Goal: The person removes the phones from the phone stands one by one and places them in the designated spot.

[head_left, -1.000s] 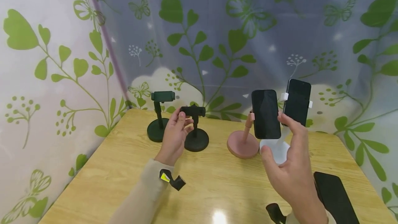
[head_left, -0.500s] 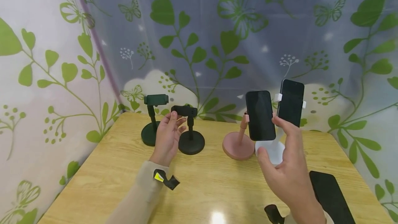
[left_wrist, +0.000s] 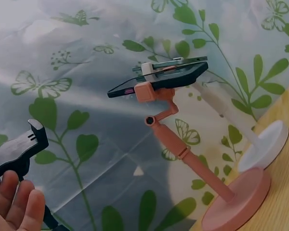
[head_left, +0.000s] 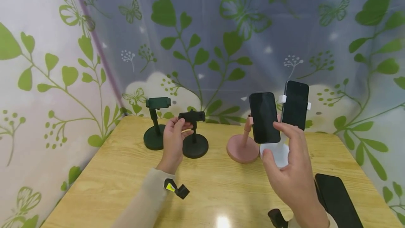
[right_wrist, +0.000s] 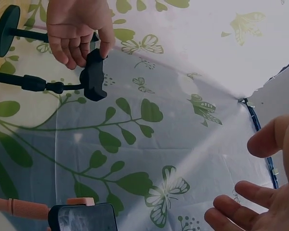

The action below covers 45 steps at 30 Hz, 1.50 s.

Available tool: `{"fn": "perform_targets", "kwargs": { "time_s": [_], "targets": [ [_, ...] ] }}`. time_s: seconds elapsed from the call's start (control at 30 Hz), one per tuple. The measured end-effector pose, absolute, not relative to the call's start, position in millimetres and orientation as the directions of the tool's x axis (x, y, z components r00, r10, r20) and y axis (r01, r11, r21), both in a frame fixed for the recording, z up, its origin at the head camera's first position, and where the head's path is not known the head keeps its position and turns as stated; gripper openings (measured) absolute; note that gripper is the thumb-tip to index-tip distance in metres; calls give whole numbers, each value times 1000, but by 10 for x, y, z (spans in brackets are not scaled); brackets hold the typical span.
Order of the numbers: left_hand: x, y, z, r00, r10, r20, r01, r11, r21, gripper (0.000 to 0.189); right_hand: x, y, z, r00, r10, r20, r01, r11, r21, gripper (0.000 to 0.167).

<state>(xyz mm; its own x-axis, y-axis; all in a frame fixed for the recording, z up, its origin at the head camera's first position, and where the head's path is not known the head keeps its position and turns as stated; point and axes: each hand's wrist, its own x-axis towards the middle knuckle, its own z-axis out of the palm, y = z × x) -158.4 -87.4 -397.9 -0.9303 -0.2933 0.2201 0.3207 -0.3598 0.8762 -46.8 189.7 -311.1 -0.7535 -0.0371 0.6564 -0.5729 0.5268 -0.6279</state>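
A: See L hand [head_left: 174, 140]?
B: Yep, pinching black stand [head_left: 194, 138] by L end of clamp [head_left: 198, 116]. Find that stand on table [head_left: 205, 192], btwn green stand [head_left: 154, 118] & pink stand [head_left: 242, 149].
A: And R hand [head_left: 292, 173]?
B: Relaxed, spread loosely, nr phone [head_left: 265, 118] on pink stand.
A: Also note white stand [head_left: 274, 154] w/ 2nd phone [head_left: 296, 103], plus 3rd phone [head_left: 338, 198] flat by R hand.

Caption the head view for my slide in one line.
The left grip pinches the black stand; the pink stand and white stand each hold a phone.
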Motion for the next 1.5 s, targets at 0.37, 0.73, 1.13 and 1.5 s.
{"fn": "perform_targets", "kwargs": {
  "time_s": [0.37,0.73,1.13,1.5],
  "targets": [
    [-1601,-872,-4012,-964,-153,216,264,-509,819,18,-496,1897,-3128,-677,-77,732,-666,486,-566,55],
    [-1544,-920,-3961,-928,-252,275,322,-166,932,31,-543,1895,-3197,-654,-131,745,-696,490,-525,57],
    [-1277,-941,-3691,-858,110,502,508,329,796,21,-764,2018,-3254,-632,-10,775,-522,745,-416,41],
    [-1161,-965,-3564,-873,233,428,487,393,780,24,-1022,2194,-3331,-982,62,181,-45,844,-534,85]
  ]
}}
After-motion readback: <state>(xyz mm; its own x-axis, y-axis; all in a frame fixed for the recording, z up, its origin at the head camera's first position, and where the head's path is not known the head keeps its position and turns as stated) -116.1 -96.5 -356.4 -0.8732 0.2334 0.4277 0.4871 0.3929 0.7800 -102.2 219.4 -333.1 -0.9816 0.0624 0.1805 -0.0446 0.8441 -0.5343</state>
